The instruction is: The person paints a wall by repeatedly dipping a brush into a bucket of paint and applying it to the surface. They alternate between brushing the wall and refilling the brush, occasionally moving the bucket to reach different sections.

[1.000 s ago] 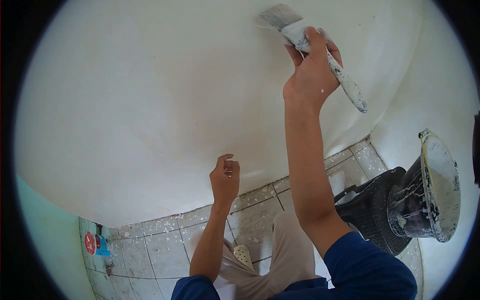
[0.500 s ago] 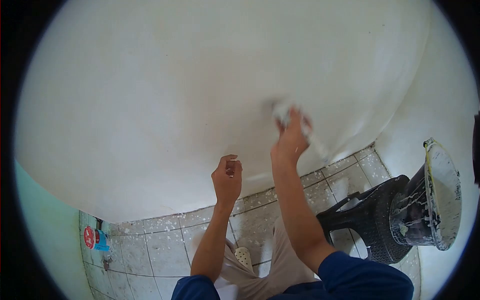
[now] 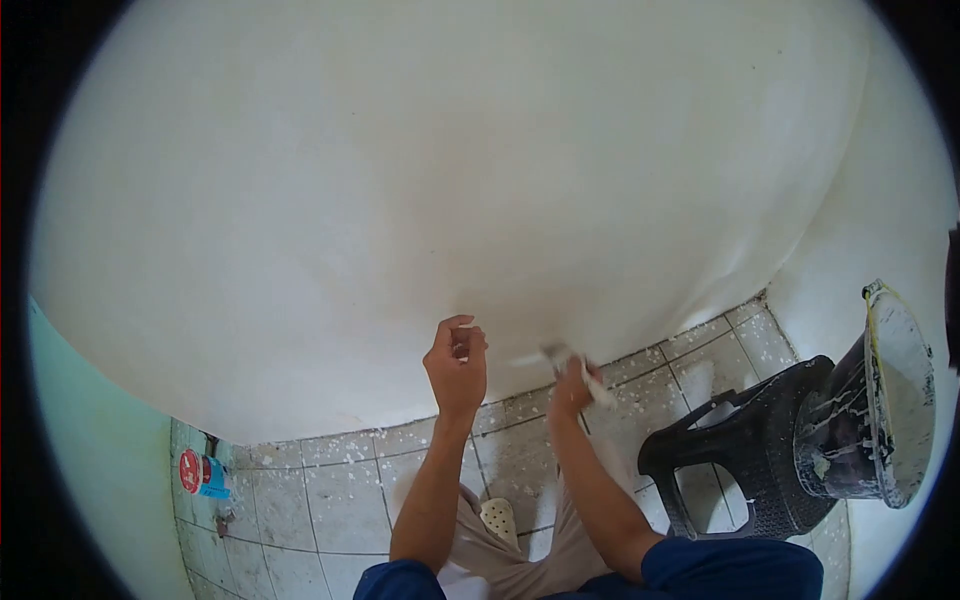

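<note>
Right hand (image 3: 573, 388) grips a blurred paintbrush (image 3: 560, 356), apparently working low on the wall (image 3: 400, 200); another stroke calls for care above the tiles (image 3: 345, 505).

A red and blue tub (image 3: 207, 476) (small) sits on the speckled tiled floor (image 3: 340, 505).

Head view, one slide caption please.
Right hand holds a paintbrush near the foot of a pale wall; bucket on a black stool.
</note>
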Tool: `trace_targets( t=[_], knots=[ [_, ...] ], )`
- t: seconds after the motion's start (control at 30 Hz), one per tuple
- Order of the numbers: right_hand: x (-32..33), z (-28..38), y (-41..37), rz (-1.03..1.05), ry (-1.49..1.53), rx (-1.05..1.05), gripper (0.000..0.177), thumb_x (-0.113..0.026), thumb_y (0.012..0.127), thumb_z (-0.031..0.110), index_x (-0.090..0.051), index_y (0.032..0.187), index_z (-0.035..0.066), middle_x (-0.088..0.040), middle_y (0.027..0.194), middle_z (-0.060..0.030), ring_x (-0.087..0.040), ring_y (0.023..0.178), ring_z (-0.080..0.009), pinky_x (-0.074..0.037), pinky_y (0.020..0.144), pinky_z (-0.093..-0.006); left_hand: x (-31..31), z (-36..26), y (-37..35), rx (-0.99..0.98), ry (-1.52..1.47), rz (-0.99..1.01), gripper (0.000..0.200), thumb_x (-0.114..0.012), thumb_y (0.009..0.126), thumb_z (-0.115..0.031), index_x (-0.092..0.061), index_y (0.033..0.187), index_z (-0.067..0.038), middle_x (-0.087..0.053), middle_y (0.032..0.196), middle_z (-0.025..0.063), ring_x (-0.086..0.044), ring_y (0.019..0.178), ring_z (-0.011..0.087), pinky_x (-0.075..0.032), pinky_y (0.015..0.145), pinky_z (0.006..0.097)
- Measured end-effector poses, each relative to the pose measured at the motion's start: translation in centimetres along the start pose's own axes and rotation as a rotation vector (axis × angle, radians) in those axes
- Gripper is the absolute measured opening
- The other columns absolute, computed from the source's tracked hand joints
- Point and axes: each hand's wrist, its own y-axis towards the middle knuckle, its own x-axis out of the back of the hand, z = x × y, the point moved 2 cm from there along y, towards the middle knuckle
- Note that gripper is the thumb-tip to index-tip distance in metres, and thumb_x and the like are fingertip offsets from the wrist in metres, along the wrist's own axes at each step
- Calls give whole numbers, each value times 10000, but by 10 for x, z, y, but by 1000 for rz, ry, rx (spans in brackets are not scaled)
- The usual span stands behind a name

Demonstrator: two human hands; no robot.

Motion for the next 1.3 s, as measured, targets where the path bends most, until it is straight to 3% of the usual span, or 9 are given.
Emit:
trace_targets(
  t=[0.23, 0.33, 0.47, 0.57, 0.67, 0.87, 1.0, 1.2, 1.3],
  knots=[
    [-187, 262, -130, 493, 594, 415, 263, -675, 840, 86, -519, 1027, -15, -582, 975, -90, -612, 861, -183, -571, 664, -319, -14, 6, -8, -29, 7, 37, 150, -589, 868, -30, -602, 1014, -2, -653, 725, 82, -641, 665, 131, -520, 599, 268],
    [-188, 229, -118, 437, 378, 523, 264, -675, 840, 92, -523, 1027, -17, -576, 968, -80, -595, 855, -169, -549, 676, -311, -8, 3, -6, -2, -6, 4, 156, -566, 890, -36, -579, 1037, 15, -643, 771, 85, -644, 682, 138, -531, 640, 257],
    [-73, 46, -39, 175, -215, 523, 188, -657, 845, 107, -558, 926, -30, -574, 828, -45, -513, 766, -121, -443, 635, -290, -1, 3, -1, -8, -98, -57, 155, -568, 881, -25, -572, 1031, 15, -631, 749, 82, -636, 655, 135, -530, 619, 261],
    [34, -50, -2, -10, -524, 180, 198, -663, 837, 101, -547, 948, -14, -590, 877, -83, -573, 807, -173, -490, 677, -319, 2, 2, -7, -15, -129, -66, 146, -570, 875, -18, -573, 1017, 14, -632, 729, 81, -634, 641, 135, -521, 595, 258],
    [18, -52, 19, -27, -145, 23, 255, -675, 828, 105, -528, 1012, 7, -590, 962, -89, -597, 863, -195, -524, 693, -329, 1, -2, -5, -20, -145, -67, 132, -553, 893, -22, -564, 1018, 19, -604, 743, 78, -610, 636, 129, -524, 592, 257],
    [-170, 209, -145, 510, 453, 373, 210, -687, 850, 94, -542, 982, 20, -596, 931, -57, -606, 829, -154, -557, 665, -317, 12, 9, 5, -157, -212, -191, 138, -501, 932, -87, -560, 985, 26, -584, 690, 67, -585, 596, 123, -516, 558, 259],
    [-181, 174, -149, 450, 257, 502, 198, -686, 847, 87, -547, 957, -2, -596, 887, -69, -586, 807, -138, -512, 679, -290, 24, 9, 8, -163, -293, -322, 224, -455, 962, -178, -559, 954, 21, -569, 670, 70, -553, 556, 123, -500, 525, 265],
    [7, -88, -22, 43, -296, 219, 249, -669, 844, 87, -512, 1006, -21, -591, 923, -94, -582, 812, -163, -507, 657, -289, 40, 1, 2, -168, -327, -402, 232, -455, 966, -183, -558, 930, 22, -563, 625, 71, -537, 526, 122, -471, 506, 251],
    [2, -38, -17, 5, -105, 5, 288, -668, 845, 85, -501, 1064, 1, -588, 1006, -94, -598, 867, -182, -543, 658, -303, 38, 0, 4, -171, -370, -371, 221, -463, 964, -168, -560, 927, 27, -569, 608, 70, -539, 516, 119, -457, 502, 240]
  ],
)
